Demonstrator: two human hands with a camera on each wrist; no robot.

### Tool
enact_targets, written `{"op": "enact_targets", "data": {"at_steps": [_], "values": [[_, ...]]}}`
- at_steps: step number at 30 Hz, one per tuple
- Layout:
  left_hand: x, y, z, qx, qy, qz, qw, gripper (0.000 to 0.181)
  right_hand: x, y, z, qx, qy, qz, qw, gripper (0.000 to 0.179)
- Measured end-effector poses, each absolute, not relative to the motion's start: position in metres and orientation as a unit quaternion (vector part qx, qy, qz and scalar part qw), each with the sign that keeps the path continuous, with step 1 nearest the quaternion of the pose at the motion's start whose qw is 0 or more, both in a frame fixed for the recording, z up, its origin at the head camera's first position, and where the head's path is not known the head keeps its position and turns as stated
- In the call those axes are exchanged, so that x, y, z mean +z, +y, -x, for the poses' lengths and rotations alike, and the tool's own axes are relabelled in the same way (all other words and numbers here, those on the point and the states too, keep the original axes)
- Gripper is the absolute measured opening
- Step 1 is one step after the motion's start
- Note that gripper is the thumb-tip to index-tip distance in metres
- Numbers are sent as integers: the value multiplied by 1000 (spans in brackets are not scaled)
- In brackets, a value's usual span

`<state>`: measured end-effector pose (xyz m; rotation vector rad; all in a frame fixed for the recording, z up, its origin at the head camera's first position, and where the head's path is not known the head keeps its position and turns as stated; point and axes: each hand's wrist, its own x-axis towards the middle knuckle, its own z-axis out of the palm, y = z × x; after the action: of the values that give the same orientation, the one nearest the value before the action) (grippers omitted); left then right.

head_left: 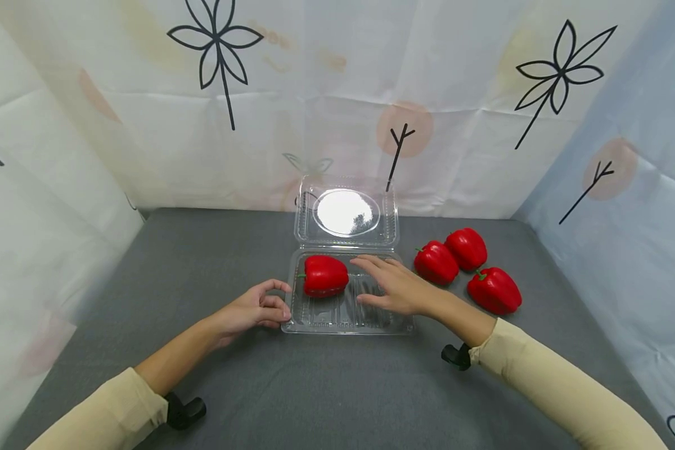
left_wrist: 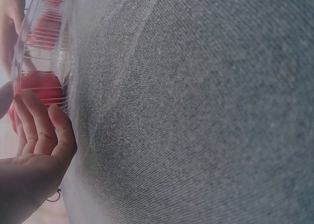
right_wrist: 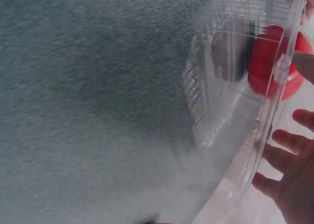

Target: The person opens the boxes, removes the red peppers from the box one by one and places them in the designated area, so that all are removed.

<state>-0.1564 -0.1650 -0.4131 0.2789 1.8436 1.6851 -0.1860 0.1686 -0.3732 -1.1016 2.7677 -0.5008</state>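
A clear plastic clamshell container (head_left: 349,322) stands on the grey table with its lid (head_left: 345,237) raised behind it. One red bell pepper (head_left: 325,275) lies in the left part of the base, its green stem pointing left. My left hand (head_left: 261,306) touches the container's left side; in the left wrist view its fingers (left_wrist: 37,121) rest along the outer wall. Over the right part of the base is my right hand (head_left: 396,286), fingers spread and holding nothing. In the right wrist view, the pepper (right_wrist: 272,62) shows beyond its fingertips.
Three more red bell peppers lie together right of the container: a left one (head_left: 436,262), a rear one (head_left: 466,248) and a front one (head_left: 494,290). Light fabric with plant drawings (head_left: 343,81) hangs behind the grey tabletop (head_left: 326,387) and along both sides.
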Motion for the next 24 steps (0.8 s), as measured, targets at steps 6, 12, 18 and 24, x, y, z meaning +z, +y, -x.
{"op": "enact_targets", "data": {"at_steps": [6, 12, 18, 24], "values": [[-412, -165, 157, 634, 700, -102, 312, 54, -372, 159, 191, -161, 916, 359, 83, 74], [-412, -165, 157, 635, 699, -103, 312, 54, -372, 151, 195, -170, 912, 359, 101, 75], [-412, -165, 157, 636, 698, -103, 313, 53, -371, 143, 199, -181, 912, 344, 129, 77], [-411, -165, 158, 633, 701, -99, 315, 53, -370, 135, 203, -190, 910, 339, 145, 79]]}}
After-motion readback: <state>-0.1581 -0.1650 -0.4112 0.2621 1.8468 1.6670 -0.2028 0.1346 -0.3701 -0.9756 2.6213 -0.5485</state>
